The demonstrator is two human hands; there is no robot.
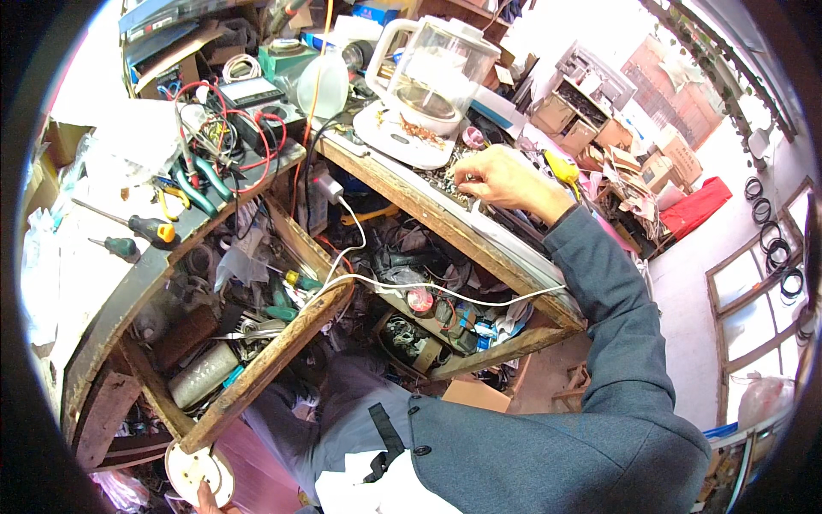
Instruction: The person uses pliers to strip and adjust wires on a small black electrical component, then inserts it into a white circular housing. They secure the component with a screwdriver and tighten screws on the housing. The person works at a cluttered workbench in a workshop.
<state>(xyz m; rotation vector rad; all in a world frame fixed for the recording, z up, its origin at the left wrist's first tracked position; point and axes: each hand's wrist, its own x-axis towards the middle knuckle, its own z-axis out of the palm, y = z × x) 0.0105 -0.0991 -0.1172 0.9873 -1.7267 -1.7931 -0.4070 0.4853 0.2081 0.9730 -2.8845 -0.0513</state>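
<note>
Low at the lower left, my left hand (207, 499) grips a round white plastic base (199, 474) by its edge, and only some of the fingers show. My right hand (507, 182) reaches over the bench, fingers bent down and drawn together among small loose metal parts (454, 180). Whatever lies between those fingertips is hidden. Just left of and beyond that hand stands a glass kettle (438, 73) with a clear handle, on a white heating base (402, 137) with reddish-brown bits on it. A yellow-handled tool (562, 167) lies right of the hand.
A white cord (445, 295) hangs across the open drawers. Pliers (195, 184), screwdrivers (152, 229) and a meter with red leads (251, 92) lie on the left bench. Tools and wires fill the drawer (257, 403). Cardboard boxes (672, 163) are piled at the right.
</note>
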